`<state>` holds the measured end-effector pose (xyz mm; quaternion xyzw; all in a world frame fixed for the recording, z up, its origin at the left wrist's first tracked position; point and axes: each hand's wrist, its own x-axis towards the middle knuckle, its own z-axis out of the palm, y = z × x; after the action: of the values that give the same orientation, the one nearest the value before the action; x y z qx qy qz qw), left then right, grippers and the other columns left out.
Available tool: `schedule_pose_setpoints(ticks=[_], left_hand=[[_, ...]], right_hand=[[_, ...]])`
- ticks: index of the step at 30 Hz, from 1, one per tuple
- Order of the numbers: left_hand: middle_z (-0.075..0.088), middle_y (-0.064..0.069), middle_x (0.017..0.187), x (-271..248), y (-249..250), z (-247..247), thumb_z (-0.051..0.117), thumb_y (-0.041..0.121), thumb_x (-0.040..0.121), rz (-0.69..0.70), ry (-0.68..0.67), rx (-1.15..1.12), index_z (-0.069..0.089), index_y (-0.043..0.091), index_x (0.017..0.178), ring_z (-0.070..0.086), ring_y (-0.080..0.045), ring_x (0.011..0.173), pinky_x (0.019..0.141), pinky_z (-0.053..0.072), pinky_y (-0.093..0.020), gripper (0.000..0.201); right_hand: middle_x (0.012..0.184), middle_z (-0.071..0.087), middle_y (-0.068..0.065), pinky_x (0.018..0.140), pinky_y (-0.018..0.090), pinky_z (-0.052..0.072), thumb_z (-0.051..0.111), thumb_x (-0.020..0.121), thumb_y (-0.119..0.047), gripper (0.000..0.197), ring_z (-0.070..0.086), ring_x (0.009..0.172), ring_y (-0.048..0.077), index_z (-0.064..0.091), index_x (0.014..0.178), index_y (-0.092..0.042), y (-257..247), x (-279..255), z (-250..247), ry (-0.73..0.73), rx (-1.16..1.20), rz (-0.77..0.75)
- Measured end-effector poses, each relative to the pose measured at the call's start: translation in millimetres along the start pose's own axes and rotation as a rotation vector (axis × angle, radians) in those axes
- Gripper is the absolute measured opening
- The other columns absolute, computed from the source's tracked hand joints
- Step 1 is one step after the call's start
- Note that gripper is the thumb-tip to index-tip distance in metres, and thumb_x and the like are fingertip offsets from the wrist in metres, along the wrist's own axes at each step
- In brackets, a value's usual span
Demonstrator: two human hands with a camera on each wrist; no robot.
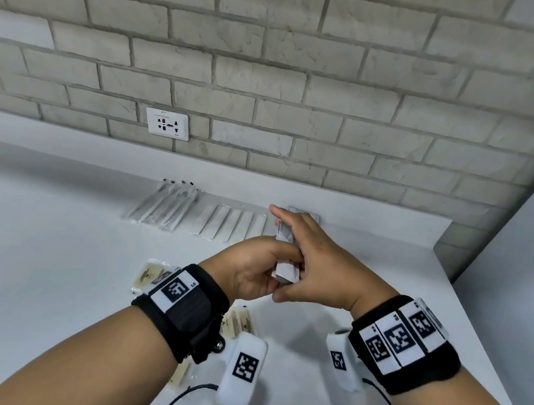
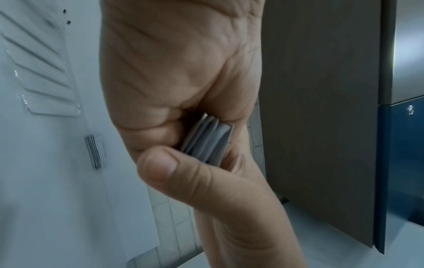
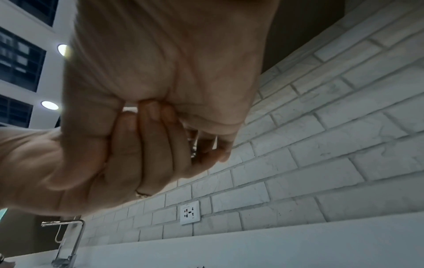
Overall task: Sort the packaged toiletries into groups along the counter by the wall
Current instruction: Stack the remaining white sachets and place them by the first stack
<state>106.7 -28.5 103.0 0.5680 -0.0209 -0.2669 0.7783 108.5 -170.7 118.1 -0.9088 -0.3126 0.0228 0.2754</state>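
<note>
Both hands meet above the white counter (image 1: 43, 255) and hold one small stack of grey sachets (image 1: 285, 267). My left hand (image 1: 256, 263) pinches the stack between thumb and curled fingers; the sachets' (image 2: 206, 141) edges fan out there in the left wrist view. My right hand (image 1: 315, 261) wraps round the stack from the other side, thumb below and fingers over its top. The right wrist view shows only the two hands pressed together; the sachets are hidden. Along the wall lie a row of clear dark-tipped packets (image 1: 164, 207), a row of white flat packets (image 1: 231, 224) and a small grey stack (image 1: 304, 213).
Yellowish packets (image 1: 150, 277) lie loose on the counter under my left wrist, with more (image 1: 237, 322) nearer the front. A wall socket (image 1: 167, 124) sits above the upstand. A faucet (image 3: 66, 241) stands far left. A grey panel (image 1: 530, 241) closes the counter's right end.
</note>
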Motion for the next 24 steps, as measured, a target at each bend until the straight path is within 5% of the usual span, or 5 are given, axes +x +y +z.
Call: schedule_pose_setpoints(ticks=[5,10,13,16,24], left_hand=[[0.049,-0.005,0.063,1.1,-5.7,4.3,0.046,-0.002,0.087,0.112,0.126,-0.093,0.055,0.008,0.066,0.06,-0.015,0.057,0.059,0.051,-0.03,0.025],[0.054,0.0,0.06,5.1,1.9,-0.4,0.042,0.003,0.097,0.424,0.256,-0.239,0.058,0.01,0.106,0.061,-0.015,0.068,0.073,0.047,-0.031,0.02],[0.06,-0.002,0.071,6.7,3.3,2.6,0.043,0.008,0.098,0.469,0.258,-0.204,0.057,0.015,0.106,0.06,-0.019,0.076,0.067,0.045,-0.034,0.018],[0.066,-0.006,0.091,9.0,0.3,7.0,0.048,0.016,0.097,0.419,0.26,-0.202,0.061,0.025,0.096,0.062,-0.018,0.094,0.068,0.046,-0.03,0.015],[0.067,-0.005,0.099,20.1,-10.2,7.2,0.062,0.027,0.087,0.348,0.124,-0.261,0.062,0.019,0.085,0.062,-0.022,0.081,0.048,0.038,-0.028,0.008]], right_hand=[[0.143,0.026,-0.014,0.104,0.021,0.034,0.09,0.057,-0.035,0.126,0.028,0.128,0.003,0.003,0.148,-0.048,1.9,-0.4,1.3,0.034,0.0,0.02],[0.102,0.062,0.003,0.072,0.021,0.043,0.058,0.08,-0.058,0.029,0.057,0.086,0.016,0.062,0.099,-0.036,7.4,3.0,10.1,0.364,0.665,0.273],[0.068,0.058,0.003,0.053,0.028,0.04,0.046,0.084,-0.066,0.041,0.053,0.058,0.019,0.067,0.098,-0.034,3.7,4.9,22.4,0.141,0.996,0.327],[0.06,0.053,0.005,0.049,0.027,0.031,0.056,0.082,-0.053,0.05,0.045,0.052,0.018,0.059,0.115,-0.016,4.5,7.3,29.2,0.1,1.187,0.286],[0.066,0.049,-0.006,0.043,0.021,0.032,0.061,0.084,-0.019,0.027,0.045,0.049,0.01,0.066,0.108,-0.032,16.2,9.6,30.9,0.192,1.34,0.244]])
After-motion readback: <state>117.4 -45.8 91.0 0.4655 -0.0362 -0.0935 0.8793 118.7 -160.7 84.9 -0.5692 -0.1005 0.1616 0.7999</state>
